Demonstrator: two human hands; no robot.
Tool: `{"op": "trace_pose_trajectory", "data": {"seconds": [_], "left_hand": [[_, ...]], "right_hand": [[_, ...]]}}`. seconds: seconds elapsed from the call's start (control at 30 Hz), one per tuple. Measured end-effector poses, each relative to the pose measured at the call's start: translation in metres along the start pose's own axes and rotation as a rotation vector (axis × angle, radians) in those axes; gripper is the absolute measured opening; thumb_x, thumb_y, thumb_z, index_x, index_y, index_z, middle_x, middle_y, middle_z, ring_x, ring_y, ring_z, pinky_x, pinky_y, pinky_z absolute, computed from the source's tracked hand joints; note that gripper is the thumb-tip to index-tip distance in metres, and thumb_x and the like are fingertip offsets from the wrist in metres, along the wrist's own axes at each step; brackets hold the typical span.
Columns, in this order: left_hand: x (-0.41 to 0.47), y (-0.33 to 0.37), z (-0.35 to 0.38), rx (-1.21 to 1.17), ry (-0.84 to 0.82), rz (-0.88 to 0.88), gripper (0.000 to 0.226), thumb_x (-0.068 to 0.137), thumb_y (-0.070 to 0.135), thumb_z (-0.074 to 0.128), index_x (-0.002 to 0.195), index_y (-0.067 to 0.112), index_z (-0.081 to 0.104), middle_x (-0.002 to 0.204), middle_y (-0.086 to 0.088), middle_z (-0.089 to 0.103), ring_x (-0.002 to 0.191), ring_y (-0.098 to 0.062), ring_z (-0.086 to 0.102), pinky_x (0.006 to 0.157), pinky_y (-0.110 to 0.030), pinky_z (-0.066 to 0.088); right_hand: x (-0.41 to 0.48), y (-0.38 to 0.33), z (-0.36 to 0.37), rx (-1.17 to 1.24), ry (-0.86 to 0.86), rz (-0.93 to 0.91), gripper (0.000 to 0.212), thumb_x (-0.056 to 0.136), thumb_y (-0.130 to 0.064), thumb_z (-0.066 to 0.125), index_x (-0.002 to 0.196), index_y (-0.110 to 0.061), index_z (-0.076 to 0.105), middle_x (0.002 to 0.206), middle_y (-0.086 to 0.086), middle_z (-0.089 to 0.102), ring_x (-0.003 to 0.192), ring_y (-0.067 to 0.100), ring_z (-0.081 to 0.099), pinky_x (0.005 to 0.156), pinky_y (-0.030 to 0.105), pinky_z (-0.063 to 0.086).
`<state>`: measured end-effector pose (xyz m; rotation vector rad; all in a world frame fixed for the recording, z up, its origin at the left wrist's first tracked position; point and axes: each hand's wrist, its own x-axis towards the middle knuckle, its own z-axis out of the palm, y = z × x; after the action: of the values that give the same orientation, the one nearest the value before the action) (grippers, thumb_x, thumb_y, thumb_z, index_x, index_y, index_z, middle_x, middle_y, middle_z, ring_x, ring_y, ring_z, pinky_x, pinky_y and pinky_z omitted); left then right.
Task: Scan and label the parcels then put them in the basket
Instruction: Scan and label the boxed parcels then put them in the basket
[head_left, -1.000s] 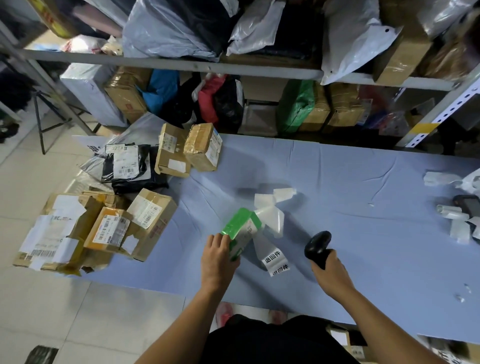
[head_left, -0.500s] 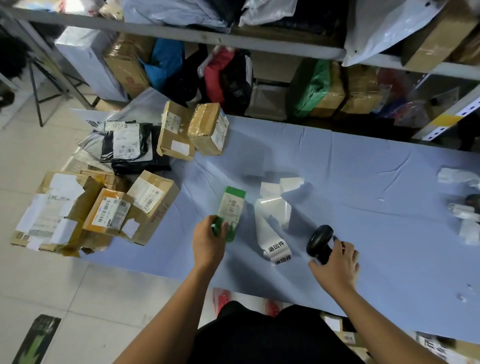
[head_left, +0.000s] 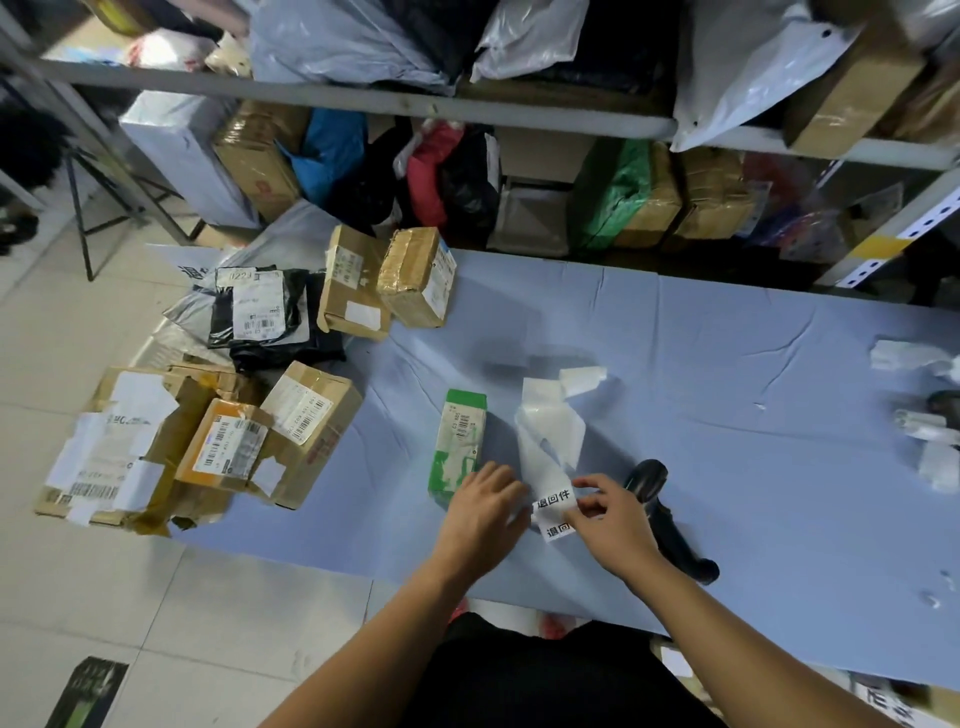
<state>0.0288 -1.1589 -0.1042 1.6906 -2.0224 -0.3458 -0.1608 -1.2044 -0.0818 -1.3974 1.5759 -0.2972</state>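
Note:
A small green and white parcel (head_left: 459, 444) lies flat on the blue table (head_left: 727, 415). My left hand (head_left: 483, 512) rests at its near end, fingers spread, against the label strip (head_left: 553, 457). My right hand (head_left: 610, 519) pinches a printed label (head_left: 555, 503) at the strip's near end. The black barcode scanner (head_left: 665, 514) lies on the table just right of my right hand, with nothing holding it.
Several taped cardboard parcels (head_left: 306, 421) and a black bagged parcel (head_left: 265, 312) are piled at the table's left end, two more boxes (head_left: 387, 280) behind them. Shelves (head_left: 363, 101) packed with parcels run along the back. Paper scraps (head_left: 914, 358) lie at the right.
My left hand laid the green parcel flat on the table and let go. My right hand set the scanner down and took hold of a label on the strip.

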Motion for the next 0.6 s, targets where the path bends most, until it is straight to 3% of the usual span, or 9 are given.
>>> {"op": "trace_pose_trajectory", "data": {"seconds": [0.13, 0.23, 0.33, 0.43, 0.6], "left_hand": [[0.004, 0.012, 0.009, 0.002, -0.075, 0.028, 0.028, 0.087, 0.043, 0.056, 0.106, 0.026, 0.068, 0.106, 0.010, 0.067, 0.093, -0.015, 0.057, 0.070, -0.032, 0.045], [0.008, 0.017, 0.008, -0.014, -0.105, 0.017, 0.027, 0.091, 0.044, 0.049, 0.102, 0.027, 0.067, 0.098, 0.009, 0.069, 0.088, -0.016, 0.058, 0.067, -0.033, 0.044], [0.011, 0.020, 0.005, -0.040, -0.091, 0.011, 0.027, 0.093, 0.041, 0.048, 0.099, 0.025, 0.070, 0.094, 0.007, 0.071, 0.084, -0.016, 0.058, 0.068, -0.032, 0.044], [0.012, 0.023, 0.003, -0.103, -0.089, -0.018, 0.020, 0.095, 0.036, 0.055, 0.099, 0.025, 0.071, 0.095, 0.006, 0.073, 0.084, -0.018, 0.059, 0.068, -0.036, 0.047], [0.014, 0.027, -0.003, -0.251, -0.030, -0.073, 0.021, 0.096, 0.036, 0.060, 0.103, 0.024, 0.076, 0.103, 0.007, 0.074, 0.088, -0.014, 0.063, 0.073, -0.032, 0.052]], "right_hand": [[-0.005, -0.011, -0.002, 0.097, -0.071, -0.074, 0.033, 0.088, -0.016, 0.074, 0.111, -0.034, 0.059, 0.094, -0.007, 0.072, 0.089, 0.001, 0.068, 0.081, 0.017, 0.055], [-0.012, -0.020, -0.004, 0.111, -0.105, -0.103, 0.035, 0.089, -0.014, 0.072, 0.108, -0.037, 0.054, 0.096, -0.007, 0.070, 0.095, 0.001, 0.066, 0.075, 0.010, 0.051], [-0.017, -0.025, -0.009, 0.083, -0.111, -0.132, 0.032, 0.091, -0.017, 0.069, 0.108, -0.036, 0.050, 0.099, -0.018, 0.063, 0.095, -0.004, 0.061, 0.067, 0.005, 0.045], [-0.021, -0.028, -0.014, 0.025, -0.101, -0.176, 0.032, 0.093, -0.020, 0.067, 0.108, -0.041, 0.048, 0.098, -0.022, 0.062, 0.095, -0.007, 0.060, 0.070, 0.004, 0.042], [-0.022, -0.031, -0.019, -0.055, -0.117, -0.243, 0.026, 0.097, -0.022, 0.061, 0.110, -0.040, 0.048, 0.103, -0.015, 0.066, 0.098, -0.002, 0.061, 0.082, 0.010, 0.040]]}}
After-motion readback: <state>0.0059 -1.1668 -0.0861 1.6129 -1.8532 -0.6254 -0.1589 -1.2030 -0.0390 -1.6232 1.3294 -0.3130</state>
